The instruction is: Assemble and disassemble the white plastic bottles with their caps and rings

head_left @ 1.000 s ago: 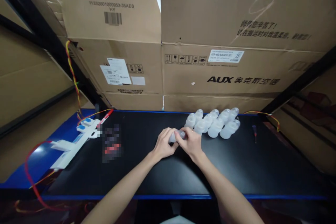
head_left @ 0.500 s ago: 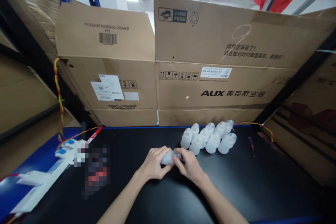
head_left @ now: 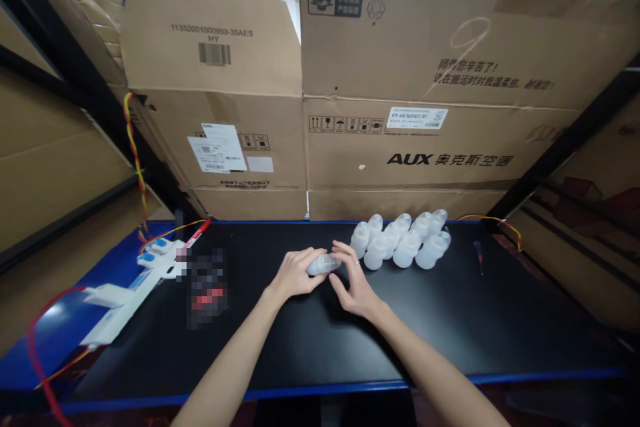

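A translucent whitish bottle [head_left: 323, 264] lies on its side above the black tabletop [head_left: 280, 353], its clear end pointing right. My left hand [head_left: 295, 272] is wrapped round its left part. Close to the clear end is my right hand [head_left: 354, 280], its thumb and fingers spread apart around that end with nothing gripped. Just right of my hands, several similar bottles [head_left: 404, 249] stand upright in a tight group near the back of the table.
A screwdriver [head_left: 479, 257] lies at the right. White power strips [head_left: 135, 293] with red and yellow wires run along the left, beside a pixelated patch. Cardboard panels [head_left: 400, 180] stand along the back edge, between dark metal posts.
My right hand has opened and come off the bottle's clear end. My left hand still holds the bottle. The view has shifted, showing more of the table's front edge.
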`<action>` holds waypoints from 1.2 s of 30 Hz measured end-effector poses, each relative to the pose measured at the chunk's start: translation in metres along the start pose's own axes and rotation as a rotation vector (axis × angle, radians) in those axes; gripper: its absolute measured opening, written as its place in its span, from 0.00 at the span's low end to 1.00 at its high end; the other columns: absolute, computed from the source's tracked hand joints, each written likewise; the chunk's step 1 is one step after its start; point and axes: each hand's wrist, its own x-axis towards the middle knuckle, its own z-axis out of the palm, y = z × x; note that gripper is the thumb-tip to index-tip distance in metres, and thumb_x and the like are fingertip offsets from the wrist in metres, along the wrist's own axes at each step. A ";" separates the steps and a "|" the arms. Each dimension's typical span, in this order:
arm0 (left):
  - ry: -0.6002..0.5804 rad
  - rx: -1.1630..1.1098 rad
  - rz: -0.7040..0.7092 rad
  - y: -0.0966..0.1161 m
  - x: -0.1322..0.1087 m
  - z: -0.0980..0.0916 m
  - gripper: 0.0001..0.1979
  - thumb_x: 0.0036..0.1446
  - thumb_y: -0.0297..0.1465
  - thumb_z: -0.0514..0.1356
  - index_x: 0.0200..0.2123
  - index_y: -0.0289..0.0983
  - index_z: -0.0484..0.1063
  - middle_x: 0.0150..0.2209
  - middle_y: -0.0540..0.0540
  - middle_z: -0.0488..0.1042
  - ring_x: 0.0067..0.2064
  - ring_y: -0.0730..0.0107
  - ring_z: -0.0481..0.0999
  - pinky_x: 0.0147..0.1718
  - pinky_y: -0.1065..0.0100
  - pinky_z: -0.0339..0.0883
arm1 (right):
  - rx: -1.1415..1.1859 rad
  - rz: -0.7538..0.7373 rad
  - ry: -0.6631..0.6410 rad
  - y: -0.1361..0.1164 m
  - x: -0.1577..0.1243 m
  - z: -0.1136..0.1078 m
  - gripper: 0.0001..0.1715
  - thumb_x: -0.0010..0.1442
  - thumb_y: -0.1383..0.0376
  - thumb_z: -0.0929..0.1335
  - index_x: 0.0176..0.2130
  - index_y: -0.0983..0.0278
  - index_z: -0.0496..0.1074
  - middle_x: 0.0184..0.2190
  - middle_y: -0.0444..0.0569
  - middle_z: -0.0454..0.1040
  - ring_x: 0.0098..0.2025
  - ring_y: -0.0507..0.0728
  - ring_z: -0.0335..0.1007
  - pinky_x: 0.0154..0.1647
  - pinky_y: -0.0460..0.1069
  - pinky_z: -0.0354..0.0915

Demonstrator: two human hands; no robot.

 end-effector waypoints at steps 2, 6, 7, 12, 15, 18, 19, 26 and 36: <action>0.043 0.025 -0.005 0.000 -0.004 0.004 0.23 0.61 0.38 0.68 0.59 0.42 0.78 0.51 0.41 0.86 0.48 0.50 0.87 0.47 0.56 0.81 | -0.014 0.116 0.064 0.001 -0.001 0.003 0.27 0.71 0.62 0.71 0.65 0.63 0.66 0.62 0.64 0.73 0.57 0.65 0.77 0.57 0.60 0.78; 0.038 0.021 0.000 0.003 -0.006 0.005 0.21 0.64 0.41 0.67 0.58 0.41 0.79 0.48 0.42 0.86 0.44 0.54 0.88 0.46 0.58 0.82 | -0.070 0.205 0.002 0.004 0.000 0.000 0.17 0.71 0.55 0.73 0.53 0.63 0.75 0.39 0.51 0.80 0.35 0.57 0.76 0.38 0.52 0.77; 0.034 0.022 0.002 0.004 -0.005 0.004 0.21 0.64 0.41 0.67 0.58 0.41 0.79 0.47 0.42 0.86 0.44 0.55 0.87 0.46 0.58 0.81 | -0.087 0.188 -0.006 0.003 0.000 -0.002 0.16 0.72 0.55 0.72 0.52 0.63 0.76 0.39 0.51 0.80 0.35 0.57 0.76 0.39 0.52 0.77; 0.019 0.033 0.021 0.008 0.002 0.006 0.24 0.62 0.44 0.68 0.58 0.42 0.80 0.47 0.41 0.85 0.45 0.54 0.87 0.48 0.58 0.81 | -0.211 -0.003 0.092 -0.012 0.000 -0.006 0.17 0.73 0.62 0.71 0.59 0.62 0.74 0.48 0.56 0.83 0.46 0.62 0.82 0.50 0.57 0.79; 0.021 0.043 0.085 0.000 0.005 0.007 0.27 0.60 0.48 0.69 0.57 0.40 0.81 0.44 0.40 0.85 0.43 0.53 0.87 0.47 0.56 0.81 | -0.288 -0.102 0.131 -0.027 0.003 -0.012 0.19 0.72 0.66 0.70 0.61 0.61 0.74 0.49 0.57 0.83 0.47 0.63 0.82 0.49 0.58 0.79; 0.085 0.048 0.039 -0.021 0.001 0.000 0.24 0.59 0.43 0.68 0.55 0.40 0.81 0.43 0.42 0.86 0.42 0.54 0.87 0.45 0.57 0.81 | -0.386 -0.132 0.322 -0.040 0.012 -0.041 0.17 0.73 0.65 0.70 0.59 0.61 0.76 0.44 0.57 0.84 0.43 0.64 0.83 0.44 0.58 0.78; 0.133 0.046 -0.022 -0.029 -0.001 -0.006 0.21 0.60 0.41 0.67 0.55 0.40 0.81 0.44 0.43 0.86 0.43 0.55 0.87 0.46 0.58 0.81 | -0.432 -0.115 0.472 -0.043 0.017 -0.054 0.16 0.73 0.64 0.69 0.58 0.62 0.77 0.43 0.57 0.83 0.42 0.64 0.82 0.43 0.57 0.77; 0.424 0.012 -0.323 -0.046 -0.009 -0.035 0.25 0.64 0.43 0.63 0.60 0.39 0.75 0.54 0.41 0.84 0.52 0.55 0.86 0.53 0.60 0.79 | -0.400 0.015 0.086 -0.022 0.038 -0.056 0.22 0.72 0.57 0.70 0.61 0.63 0.74 0.46 0.56 0.83 0.40 0.61 0.81 0.46 0.58 0.77; 0.340 0.051 -0.206 -0.021 -0.004 -0.013 0.18 0.59 0.46 0.70 0.47 0.41 0.77 0.39 0.48 0.86 0.37 0.61 0.87 0.38 0.65 0.77 | -0.474 0.245 -0.023 0.004 0.029 0.016 0.31 0.75 0.54 0.64 0.68 0.67 0.67 0.62 0.66 0.75 0.50 0.66 0.80 0.50 0.60 0.76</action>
